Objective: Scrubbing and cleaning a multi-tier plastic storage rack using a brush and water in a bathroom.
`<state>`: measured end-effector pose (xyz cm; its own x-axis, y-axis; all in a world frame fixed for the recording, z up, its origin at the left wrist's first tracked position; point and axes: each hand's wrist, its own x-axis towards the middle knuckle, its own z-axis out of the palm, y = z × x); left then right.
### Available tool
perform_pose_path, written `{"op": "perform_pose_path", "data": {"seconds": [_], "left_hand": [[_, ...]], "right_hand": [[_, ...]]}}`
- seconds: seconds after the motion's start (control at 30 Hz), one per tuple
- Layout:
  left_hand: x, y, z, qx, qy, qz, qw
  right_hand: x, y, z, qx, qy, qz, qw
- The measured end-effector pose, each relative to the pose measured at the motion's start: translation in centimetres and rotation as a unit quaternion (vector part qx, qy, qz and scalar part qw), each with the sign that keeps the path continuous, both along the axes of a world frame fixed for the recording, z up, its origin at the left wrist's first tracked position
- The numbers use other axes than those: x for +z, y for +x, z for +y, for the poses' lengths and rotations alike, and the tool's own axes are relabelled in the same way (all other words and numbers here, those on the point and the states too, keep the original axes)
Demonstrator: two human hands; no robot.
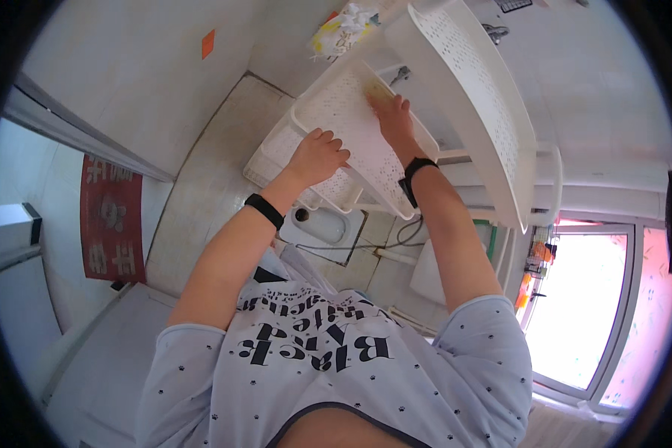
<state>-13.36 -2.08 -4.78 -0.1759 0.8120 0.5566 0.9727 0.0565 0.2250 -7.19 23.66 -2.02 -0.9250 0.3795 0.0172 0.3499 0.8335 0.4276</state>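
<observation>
A white plastic shelf rack with perforated tiers [351, 101] stands in front of me. My left hand [317, 155] is closed over the near rim of its middle tier. Farther in and to the right, my right hand [394, 119] lies under the raised upper tier [474, 89]. Beneath its fingertips is a soft yellowish-green piece [378, 91], which looks like a cloth or sponge pressed to the tier's surface; its exact kind is blurred. A lower tier [269, 153] shows below the left hand.
A squat toilet [325, 228] is set in the tiled floor beyond my feet, with a dark hose [366, 246] across it. A plastic bag [343, 31] sits at the rack's far end. A red mat [112, 216] lies past the doorway at left; a bright window [582, 299] is at right.
</observation>
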Motion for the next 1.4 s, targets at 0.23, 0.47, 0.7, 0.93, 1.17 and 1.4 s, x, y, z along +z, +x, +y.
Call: {"op": "perform_pose_path", "data": {"seconds": [0.23,0.47,0.7,0.93,1.17,1.4], "left_hand": [[0.0,1.5,-0.2,-0.027,-0.017,-0.019,0.999],[1.4,1.2,-0.3,-0.031,-0.052,0.033,0.998],[1.8,0.8,-1.1,0.006,-0.101,0.042,0.994],[2.6,1.3,-1.0,-0.003,-0.118,0.022,0.993],[3.2,-0.4,-1.2,-0.081,-0.162,0.034,0.983],[1.9,-1.0,-2.4,-0.118,-0.158,0.022,0.98]], "right_hand": [[1.0,2.5,0.0,0.008,0.043,-0.127,0.991],[-0.4,-6.0,-2.2,0.122,0.035,0.025,0.992],[-0.5,-1.5,-0.4,0.013,-0.05,0.012,0.999],[-1.6,5.9,4.7,-0.074,0.143,0.079,0.984],[0.9,4.5,2.5,-0.101,0.151,-0.052,0.982],[-0.9,-4.8,-3.2,0.02,0.095,0.053,0.994]]}}
